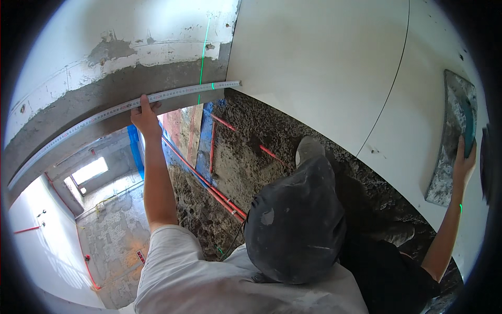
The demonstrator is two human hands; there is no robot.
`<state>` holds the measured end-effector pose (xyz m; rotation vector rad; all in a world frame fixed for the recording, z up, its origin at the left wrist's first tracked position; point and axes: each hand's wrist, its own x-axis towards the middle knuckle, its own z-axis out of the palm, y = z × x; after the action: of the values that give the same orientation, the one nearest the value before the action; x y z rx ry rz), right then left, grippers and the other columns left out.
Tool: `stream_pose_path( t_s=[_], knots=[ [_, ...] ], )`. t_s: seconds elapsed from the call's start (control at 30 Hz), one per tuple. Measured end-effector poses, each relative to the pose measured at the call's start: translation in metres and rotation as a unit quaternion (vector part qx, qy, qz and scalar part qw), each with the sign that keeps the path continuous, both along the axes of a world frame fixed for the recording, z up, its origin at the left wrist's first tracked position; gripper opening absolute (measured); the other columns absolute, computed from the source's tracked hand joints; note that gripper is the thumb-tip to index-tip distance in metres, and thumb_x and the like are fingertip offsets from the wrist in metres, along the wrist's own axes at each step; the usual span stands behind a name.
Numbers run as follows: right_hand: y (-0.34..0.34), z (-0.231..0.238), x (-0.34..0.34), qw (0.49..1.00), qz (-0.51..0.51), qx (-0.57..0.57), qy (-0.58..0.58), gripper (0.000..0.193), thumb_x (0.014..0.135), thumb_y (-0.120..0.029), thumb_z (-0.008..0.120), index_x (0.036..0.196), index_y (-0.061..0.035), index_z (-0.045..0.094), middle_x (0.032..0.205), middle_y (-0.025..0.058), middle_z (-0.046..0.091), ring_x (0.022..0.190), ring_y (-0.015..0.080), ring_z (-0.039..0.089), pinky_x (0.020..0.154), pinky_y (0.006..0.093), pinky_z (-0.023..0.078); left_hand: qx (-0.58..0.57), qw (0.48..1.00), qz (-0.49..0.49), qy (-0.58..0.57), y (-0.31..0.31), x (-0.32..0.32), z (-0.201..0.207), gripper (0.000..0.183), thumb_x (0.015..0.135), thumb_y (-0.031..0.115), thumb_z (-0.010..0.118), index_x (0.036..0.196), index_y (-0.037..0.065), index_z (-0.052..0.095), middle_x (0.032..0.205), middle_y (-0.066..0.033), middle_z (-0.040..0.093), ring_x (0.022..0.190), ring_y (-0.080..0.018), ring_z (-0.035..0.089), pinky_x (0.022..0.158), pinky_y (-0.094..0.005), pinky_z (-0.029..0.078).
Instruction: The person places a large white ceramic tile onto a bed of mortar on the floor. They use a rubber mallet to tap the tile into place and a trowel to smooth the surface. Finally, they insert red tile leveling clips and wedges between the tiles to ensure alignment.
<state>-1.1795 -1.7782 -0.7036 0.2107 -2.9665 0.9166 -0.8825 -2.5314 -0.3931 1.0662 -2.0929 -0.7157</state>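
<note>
My left hand [145,118] is closed on a long pale tape measure blade [180,92], gripping its lower edge with the fingertips. The blade runs along a grey mortar band on the wall, its right end close to the corner by a pale tile wall [314,57]. No case for the tape shows. At the far right, my right hand [464,163] is wrapped round the teal handle of a rectangular trowel [452,138] smeared with pale mortar, beside the tile wall. Black cloth, seemingly my bent knee [295,225], is in front of my white shirt.
A green laser line [204,49] runs down the wall and crosses the blade. Red pipes [212,191] and a blue one run over the rough, dark floor [235,152]. Left lies a room with a bright window [90,171]. A dark joint [384,99] divides the tiles.
</note>
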Motion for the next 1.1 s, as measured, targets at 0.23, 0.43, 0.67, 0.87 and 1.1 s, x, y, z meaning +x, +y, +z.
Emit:
stream_pose_path(
  t_s=[0.23, 0.43, 0.67, 0.87, 1.1],
  knots=[
    [0.0, 0.002, 0.0, 1.0, 0.006, 0.004, 0.009, 0.047, 0.098, -0.04, 0.061, 0.126, -0.0026, 0.061, 0.104, 0.0133, 0.069, 0.09, 0.0235, 0.066, 0.08, 0.0352, 0.051, -0.003, 0.999, -0.017, 0.029, 0.006, -0.003, -0.003, 0.025, 0.098, 0.015, 0.06, 0.109, -0.007, 0.058, 0.103, -0.0144, 0.065, 0.084, -0.0203, 0.069, 0.07, -0.0346, 0.063],
    [0.003, 0.0, -0.002, 1.0, 0.006, 0.028, -0.006, 0.046, 0.098, -0.039, 0.061, 0.126, -0.0025, 0.062, 0.105, 0.0149, 0.069, 0.093, 0.0255, 0.066, 0.081, 0.0359, 0.051, -0.014, 1.0, -0.003, 0.009, 0.009, -0.002, -0.001, 0.025, 0.098, 0.015, 0.061, 0.109, -0.007, 0.058, 0.101, -0.0143, 0.065, 0.083, -0.0202, 0.069, 0.069, -0.0339, 0.063],
    [-0.002, 0.006, 0.0, 1.0, 0.013, -0.005, -0.011, 0.045, 0.099, -0.04, 0.06, 0.124, -0.0027, 0.062, 0.103, 0.0147, 0.068, 0.09, 0.0264, 0.066, 0.08, 0.0362, 0.051, -0.038, 0.999, -0.031, 0.011, 0.03, -0.005, -0.003, 0.025, 0.098, 0.015, 0.061, 0.11, -0.007, 0.059, 0.1, -0.0131, 0.066, 0.082, -0.0185, 0.068, 0.07, -0.0329, 0.063],
    [-0.001, 0.002, 0.0, 0.999, 0.011, 0.014, 0.029, 0.044, 0.099, -0.04, 0.059, 0.125, -0.0052, 0.062, 0.099, 0.0127, 0.068, 0.085, 0.0232, 0.066, 0.075, 0.0358, 0.051, -0.047, 0.998, -0.049, 0.004, 0.036, -0.003, -0.002, 0.024, 0.098, 0.015, 0.061, 0.109, -0.006, 0.06, 0.1, -0.0117, 0.066, 0.083, -0.0168, 0.068, 0.07, -0.0317, 0.062],
    [-0.005, 0.006, 0.002, 1.0, 0.001, 0.007, 0.001, 0.046, 0.099, -0.043, 0.059, 0.127, -0.006, 0.061, 0.094, 0.0109, 0.067, 0.077, 0.0201, 0.063, 0.071, 0.0347, 0.05, -0.047, 0.998, -0.041, -0.004, 0.037, -0.003, -0.001, 0.025, 0.099, 0.019, 0.06, 0.108, -0.004, 0.061, 0.097, -0.0111, 0.067, 0.083, -0.0176, 0.068, 0.071, -0.0318, 0.062]
  ],
)
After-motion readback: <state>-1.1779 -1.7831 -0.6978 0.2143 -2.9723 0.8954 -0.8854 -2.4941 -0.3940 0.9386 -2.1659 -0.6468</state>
